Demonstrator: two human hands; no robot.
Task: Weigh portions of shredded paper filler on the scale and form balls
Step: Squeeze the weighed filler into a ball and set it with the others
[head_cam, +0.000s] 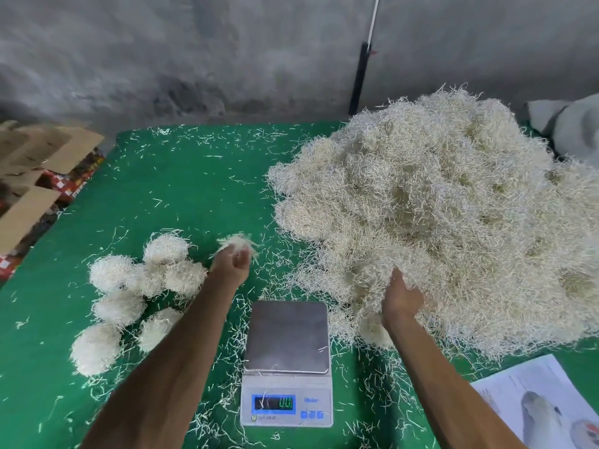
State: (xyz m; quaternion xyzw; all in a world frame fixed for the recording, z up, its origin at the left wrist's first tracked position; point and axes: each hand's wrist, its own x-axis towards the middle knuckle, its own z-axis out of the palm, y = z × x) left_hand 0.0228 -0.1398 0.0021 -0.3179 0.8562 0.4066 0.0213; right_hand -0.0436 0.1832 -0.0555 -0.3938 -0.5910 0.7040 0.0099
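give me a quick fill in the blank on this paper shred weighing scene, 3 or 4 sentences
1. The scale's metal platform holds no ____ of filler yet.
2. The left hand holds a small tuft of ____.
3. The right hand reaches into the big ____ of filler.
4. The finished balls lie to the ____ of the scale.

Missing words: portion; shredded paper; pile; left

Brushed-metal scale pan (287, 336); matt green cloth (181, 186)
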